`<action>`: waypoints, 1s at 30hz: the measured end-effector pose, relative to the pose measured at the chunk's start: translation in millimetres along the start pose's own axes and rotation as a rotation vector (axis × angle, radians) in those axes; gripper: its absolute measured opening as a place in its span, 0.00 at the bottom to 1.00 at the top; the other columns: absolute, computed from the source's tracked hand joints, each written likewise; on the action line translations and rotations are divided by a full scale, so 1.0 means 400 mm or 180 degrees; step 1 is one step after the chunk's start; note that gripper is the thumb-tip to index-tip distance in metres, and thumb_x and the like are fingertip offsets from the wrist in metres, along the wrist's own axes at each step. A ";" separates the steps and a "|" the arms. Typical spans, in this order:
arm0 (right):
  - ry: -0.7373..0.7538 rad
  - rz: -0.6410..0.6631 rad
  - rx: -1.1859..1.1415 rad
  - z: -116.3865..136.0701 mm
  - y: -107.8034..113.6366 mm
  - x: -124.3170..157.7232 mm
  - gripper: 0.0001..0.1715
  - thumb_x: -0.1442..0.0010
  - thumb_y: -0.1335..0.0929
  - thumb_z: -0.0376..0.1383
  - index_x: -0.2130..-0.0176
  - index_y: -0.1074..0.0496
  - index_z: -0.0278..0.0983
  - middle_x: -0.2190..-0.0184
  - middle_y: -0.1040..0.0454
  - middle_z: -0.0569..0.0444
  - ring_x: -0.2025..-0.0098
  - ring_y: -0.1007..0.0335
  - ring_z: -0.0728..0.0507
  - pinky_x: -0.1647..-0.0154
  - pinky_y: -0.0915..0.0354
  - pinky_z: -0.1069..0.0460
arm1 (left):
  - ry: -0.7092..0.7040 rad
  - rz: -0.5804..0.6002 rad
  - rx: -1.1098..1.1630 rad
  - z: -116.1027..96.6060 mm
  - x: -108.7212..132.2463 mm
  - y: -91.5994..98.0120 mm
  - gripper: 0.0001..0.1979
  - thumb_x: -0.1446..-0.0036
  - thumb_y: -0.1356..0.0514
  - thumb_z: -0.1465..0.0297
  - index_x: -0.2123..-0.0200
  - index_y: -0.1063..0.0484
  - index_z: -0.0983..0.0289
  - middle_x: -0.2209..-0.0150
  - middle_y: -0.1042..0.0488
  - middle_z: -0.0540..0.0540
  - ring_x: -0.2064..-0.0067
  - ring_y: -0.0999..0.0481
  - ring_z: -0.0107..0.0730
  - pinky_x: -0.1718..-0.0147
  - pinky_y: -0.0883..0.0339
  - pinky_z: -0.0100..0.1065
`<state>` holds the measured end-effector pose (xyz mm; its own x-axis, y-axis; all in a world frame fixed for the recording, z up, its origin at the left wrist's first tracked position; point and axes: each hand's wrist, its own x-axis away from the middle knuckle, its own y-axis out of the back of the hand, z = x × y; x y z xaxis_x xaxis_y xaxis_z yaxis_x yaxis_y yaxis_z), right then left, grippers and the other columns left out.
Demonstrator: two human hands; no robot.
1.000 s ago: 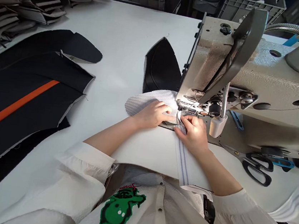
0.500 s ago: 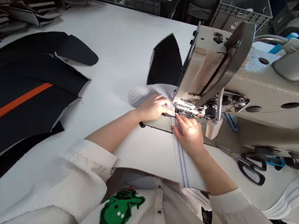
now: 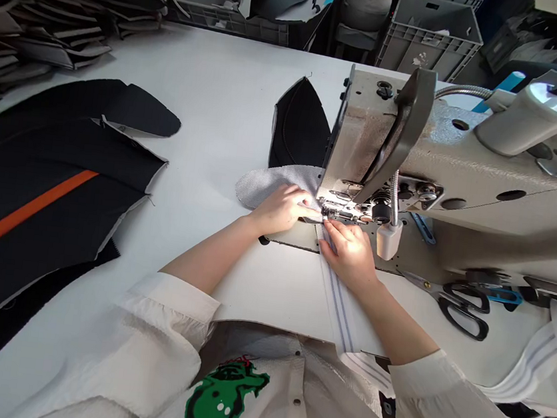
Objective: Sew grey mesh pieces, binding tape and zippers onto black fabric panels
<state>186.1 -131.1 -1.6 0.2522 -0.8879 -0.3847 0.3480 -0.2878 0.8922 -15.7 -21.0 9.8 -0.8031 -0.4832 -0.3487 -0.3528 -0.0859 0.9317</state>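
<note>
L hand [image 3: 281,210] on mesh [image 3: 262,186] edge, R hand [image 3: 352,254] on tape [image 3: 337,296], grips unclr; panel [image 3: 55,227] well apart

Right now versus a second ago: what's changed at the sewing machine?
The right hand has flattened at the striped tape and moved in closer to the presser foot. No visible release by either hand. The camera view also shifted. Unchanged: left hand on the gray mesh piece; scissors lying beside the machine.
</note>
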 end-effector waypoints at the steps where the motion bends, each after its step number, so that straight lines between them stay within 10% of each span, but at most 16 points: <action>1: 0.0008 0.0001 0.0001 -0.001 0.001 0.000 0.21 0.37 0.36 0.37 0.45 0.30 0.35 0.49 0.27 0.49 0.56 0.34 0.40 0.54 0.36 0.45 | -0.0003 0.0008 -0.0022 0.001 0.000 -0.002 0.23 0.42 0.48 0.81 0.54 0.24 0.48 0.62 0.28 0.52 0.59 0.35 0.35 0.60 0.41 0.35; 18: 0.0662 0.0052 0.0446 -0.046 0.012 0.084 0.43 0.41 0.40 0.57 0.32 0.55 0.51 0.45 0.33 0.42 0.58 0.31 0.25 0.70 0.35 0.36 | 0.0867 0.0980 -0.1282 -0.126 0.009 0.038 0.22 0.32 0.58 0.56 0.39 0.40 0.50 0.37 0.41 0.42 0.40 0.38 0.19 0.45 0.44 0.22; 24: 0.0772 0.0022 0.0455 -0.014 0.016 0.063 0.30 0.37 0.40 0.50 0.41 0.36 0.41 0.51 0.30 0.40 0.58 0.32 0.29 0.66 0.33 0.38 | 0.1114 0.0796 -0.0858 -0.154 -0.010 0.080 0.18 0.33 0.50 0.60 0.43 0.36 0.52 0.42 0.33 0.45 0.44 0.33 0.24 0.50 0.37 0.26; 30: 0.0788 0.0108 -0.0044 0.018 0.036 0.051 0.20 0.34 0.44 0.35 0.52 0.28 0.37 0.69 0.28 0.48 0.64 0.33 0.40 0.62 0.34 0.47 | 0.0815 0.0500 -0.0572 -0.140 0.130 0.118 0.15 0.35 0.50 0.72 0.48 0.29 0.62 0.52 0.28 0.55 0.49 0.31 0.36 0.51 0.35 0.34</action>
<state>189.8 -155.9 5.0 0.4769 -0.7815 -0.4023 0.3474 -0.2528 0.9030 -47.3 -98.8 41.3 -0.6864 -0.7035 -0.1841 -0.1260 -0.1343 0.9829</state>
